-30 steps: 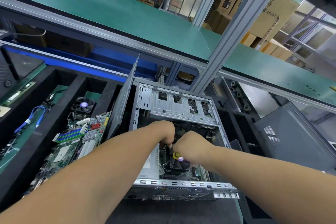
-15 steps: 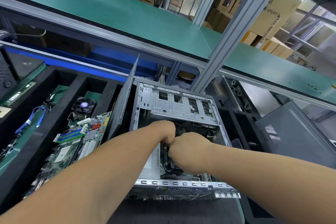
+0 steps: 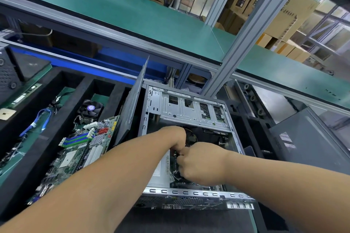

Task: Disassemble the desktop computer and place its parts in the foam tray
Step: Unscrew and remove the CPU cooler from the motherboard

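Observation:
The open desktop computer case [image 3: 189, 111] lies in the middle, its silver drive cage at the far end. Both my hands reach into it. My left hand [image 3: 175, 138] comes in from the left with its fingers pointing down and hidden behind the knuckles. My right hand [image 3: 200, 162] is curled, and its fingertips pinch a small part beside a green board edge [image 3: 175, 161]; the part itself is hidden. The two hands touch. The black foam tray [image 3: 47, 138] on the left holds a motherboard [image 3: 83, 149], a cooler fan [image 3: 91, 109] and a blue cable [image 3: 40, 119].
A grey side panel [image 3: 132, 104] leans upright between tray and case. Another grey panel [image 3: 306, 138] lies at the right. A green shelf [image 3: 132, 15] on aluminium posts [image 3: 236, 43] hangs over the far side. A black perforated unit [image 3: 7, 77] sits far left.
My right hand has slid left, covering the cooler fan's yellow and purple sticker, and now meets my left hand. The left hand stayed almost still.

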